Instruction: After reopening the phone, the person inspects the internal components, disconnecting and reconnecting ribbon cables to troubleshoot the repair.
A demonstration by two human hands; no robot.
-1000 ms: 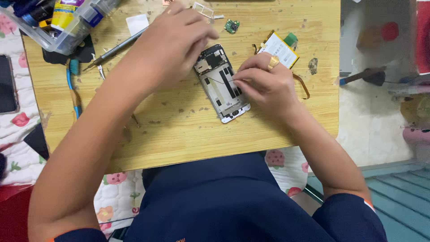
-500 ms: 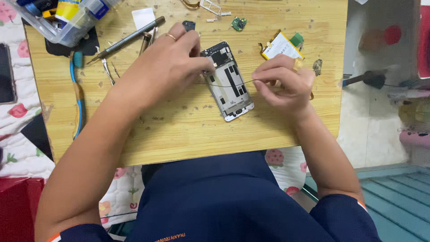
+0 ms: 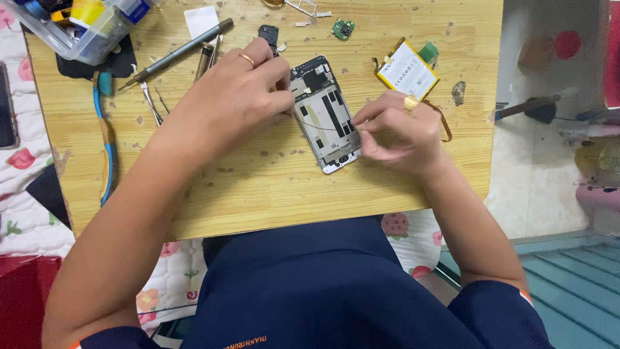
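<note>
Both hands are working pinched rather than spread: the left hand is closing its fingertips against the upper left edge of the opened phone, bracing it on the wooden table, while the right hand is nipping thumb and forefinger together at the phone's lower right edge, apparently on the end of a thin dark wire that is running across the exposed boards between the two hands; whether the left fingertips are also holding that wire I cannot tell. The phone is lying flat, back cover off, tilted on the table's middle just ahead of the person. It is looking light, rigid along its metal frame and delicate inside, so the frame edges are the sound place to hold it, away from the small boards and connectors. The wire is looking limp and hair-fine, easy to kink or snap, and is asking for a soft fingertip pinch near its end. A flat battery is lying just beyond the right hand, a small green circuit board farther up, and a long screwdriver and tweezers are resting left of the left hand.
</note>
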